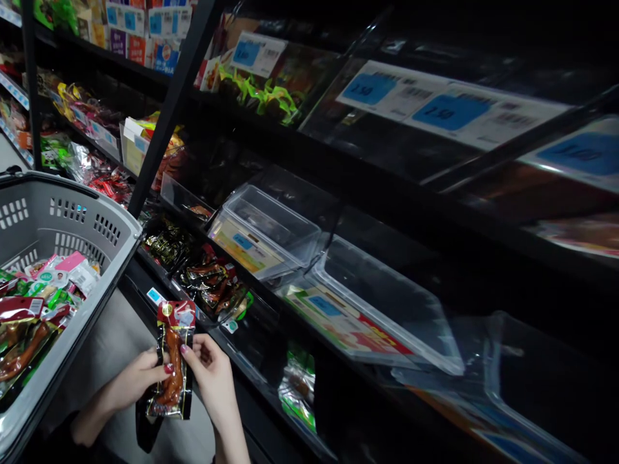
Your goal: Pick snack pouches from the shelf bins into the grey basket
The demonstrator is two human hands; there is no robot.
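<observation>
Between my two hands I hold a vacuum-sealed meat snack packet (171,386), upright, with a red top and brown meat showing through its clear front. My left hand (138,380) pinches its left edge, thumb across the front. At the right edge, my right hand (210,364) grips with the thumb on the front and the other fingers curled. Just beyond the hands, similar dark packets (207,283) lie in a bottom-shelf bin. On the left stands a grey shopping basket (104,222) holding several packaged snacks, among them a larger red-topped meat packet (22,348).
Clear plastic bins with lids (271,219) line the dark shelving on the right. Price labels (449,113) run along the upper shelf. A silver and green packet (298,386) lies low, right of my hands. A black shelf post (169,109) slants between the shelf sections.
</observation>
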